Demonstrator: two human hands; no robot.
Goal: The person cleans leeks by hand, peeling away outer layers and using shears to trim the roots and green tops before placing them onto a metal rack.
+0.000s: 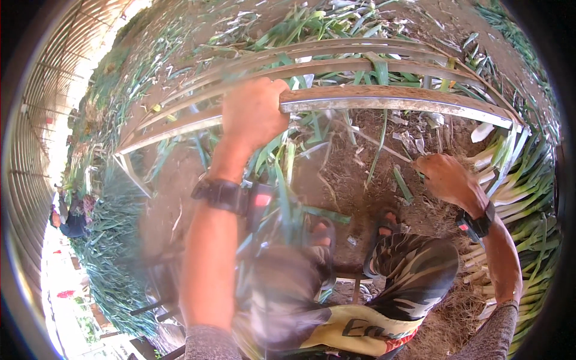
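My left hand (255, 111) is closed in a fist on the near rail (390, 99) of a low slatted metal rack. Long green leaves (282, 192) hang just below that wrist, partly blurred. My right hand (447, 180) is low over the soil, its fingers curled together, beside a row of long green onions (516, 174) with white stems. A thin pale strand (381, 144) runs from under the rack to its fingertips. Whether the fingers pinch it cannot be made out.
Cut leaves and peelings (324, 24) litter the soil beyond the rack. A large heap of green onions (111, 258) lies to the left, near a ribbed wall (30, 138). My sandalled feet (387, 222) are below, and a yellow printed sack (354, 330) lies across my lap.
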